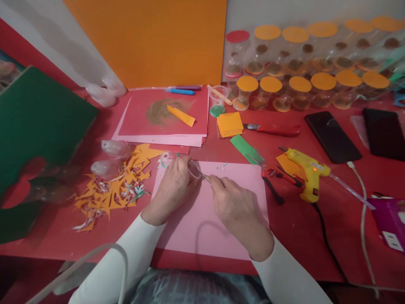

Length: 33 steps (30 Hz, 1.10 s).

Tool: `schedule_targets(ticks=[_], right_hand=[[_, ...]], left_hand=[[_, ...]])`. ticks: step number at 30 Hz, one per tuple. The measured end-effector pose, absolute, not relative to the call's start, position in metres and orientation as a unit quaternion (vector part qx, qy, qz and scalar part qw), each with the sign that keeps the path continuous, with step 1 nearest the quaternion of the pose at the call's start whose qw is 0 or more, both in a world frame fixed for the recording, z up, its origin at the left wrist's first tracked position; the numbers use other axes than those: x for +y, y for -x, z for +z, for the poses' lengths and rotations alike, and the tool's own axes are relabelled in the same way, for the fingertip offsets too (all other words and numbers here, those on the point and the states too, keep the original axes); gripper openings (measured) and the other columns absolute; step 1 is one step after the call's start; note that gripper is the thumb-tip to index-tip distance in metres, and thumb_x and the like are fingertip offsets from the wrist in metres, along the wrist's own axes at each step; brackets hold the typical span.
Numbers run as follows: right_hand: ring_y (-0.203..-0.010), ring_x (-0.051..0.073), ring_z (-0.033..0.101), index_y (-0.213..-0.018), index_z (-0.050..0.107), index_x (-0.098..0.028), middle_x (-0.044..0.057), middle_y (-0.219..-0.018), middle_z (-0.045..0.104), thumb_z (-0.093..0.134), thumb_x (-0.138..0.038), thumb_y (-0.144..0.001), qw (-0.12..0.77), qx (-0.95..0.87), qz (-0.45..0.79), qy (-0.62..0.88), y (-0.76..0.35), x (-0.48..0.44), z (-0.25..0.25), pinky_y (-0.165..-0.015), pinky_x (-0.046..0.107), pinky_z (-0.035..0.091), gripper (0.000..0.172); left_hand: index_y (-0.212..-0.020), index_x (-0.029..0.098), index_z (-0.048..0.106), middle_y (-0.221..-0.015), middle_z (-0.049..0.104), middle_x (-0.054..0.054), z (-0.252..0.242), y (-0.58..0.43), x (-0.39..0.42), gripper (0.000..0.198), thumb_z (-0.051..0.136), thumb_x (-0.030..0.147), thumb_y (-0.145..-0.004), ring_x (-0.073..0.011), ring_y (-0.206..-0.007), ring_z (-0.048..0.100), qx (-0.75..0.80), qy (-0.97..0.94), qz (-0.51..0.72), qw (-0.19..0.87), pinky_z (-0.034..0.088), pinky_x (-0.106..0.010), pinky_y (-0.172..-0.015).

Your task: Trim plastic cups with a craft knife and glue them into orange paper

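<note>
My left hand [174,181] is closed around a clear plastic piece [194,169] with a round rim, holding it above the pink sheet [202,236]. In my right hand [232,204] is a slim tool [206,177] with a metal tip. That tip meets the rim of the plastic; my fist hides the rest of the tool, so its exact kind is unclear. Just behind my left hand lies another small clear plastic piece [167,158]. Orange paper scraps [109,190] are heaped to the left, mixed with white and green shreds.
A yellow glue gun [311,171], scissors [268,172], a red utility knife [278,130] and a phone [333,137] lie right. Orange paper squares [230,124] and a green strip [246,148] sit behind the sheet. Hourglass-shaped plastic pieces [300,93] line the back; a green board [41,139] stands left.
</note>
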State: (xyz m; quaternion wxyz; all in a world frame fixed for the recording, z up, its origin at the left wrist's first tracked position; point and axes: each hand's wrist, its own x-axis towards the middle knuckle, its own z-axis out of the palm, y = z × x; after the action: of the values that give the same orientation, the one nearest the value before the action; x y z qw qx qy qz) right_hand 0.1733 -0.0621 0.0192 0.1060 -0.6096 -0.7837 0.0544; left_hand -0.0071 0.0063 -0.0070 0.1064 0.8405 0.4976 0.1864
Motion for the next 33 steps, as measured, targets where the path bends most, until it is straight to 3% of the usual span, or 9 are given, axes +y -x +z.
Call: schedule_targets(ticks=[16,24,33], right_hand=[[-0.066,0.016,0.063,-0.117,0.068,-0.018,0.001,-0.080,0.068,0.051,-0.008,-0.093,0.133,-0.783,0.077,0.602,-0.177,-0.065,0.028,-0.055,0.030,0.034,0.031],[-0.066,0.017,0.063,-0.117,0.065,-0.019,0.002,-0.079,0.066,0.050,-0.006,-0.090,0.087,-0.795,0.030,0.600,-0.175,-0.068,0.027,-0.051,0.031,0.031,0.034],[-0.063,0.016,0.062,-0.115,0.066,-0.020,0.002,-0.076,0.066,0.051,-0.007,-0.090,0.079,-0.784,0.065,0.612,-0.175,-0.067,0.032,-0.050,0.030,0.031,0.032]], left_hand=[[-0.113,0.018,0.045,-0.092,0.061,-0.007,-0.006,0.010,0.007,0.031,0.058,0.020,-0.086,-0.0244,-0.083,0.063,0.469,-0.858,0.192,0.087,0.054,-0.038,-0.074],[-0.113,0.018,0.045,-0.094,0.061,-0.008,-0.010,0.009,0.007,0.032,0.058,0.019,-0.084,-0.0242,-0.083,0.063,0.471,-0.854,0.203,0.082,0.054,-0.037,-0.074],[-0.104,0.020,0.045,-0.090,0.061,-0.006,-0.003,0.006,0.007,0.025,0.059,0.018,-0.083,-0.0227,-0.081,0.064,0.475,-0.853,0.201,0.081,0.054,-0.035,-0.071]])
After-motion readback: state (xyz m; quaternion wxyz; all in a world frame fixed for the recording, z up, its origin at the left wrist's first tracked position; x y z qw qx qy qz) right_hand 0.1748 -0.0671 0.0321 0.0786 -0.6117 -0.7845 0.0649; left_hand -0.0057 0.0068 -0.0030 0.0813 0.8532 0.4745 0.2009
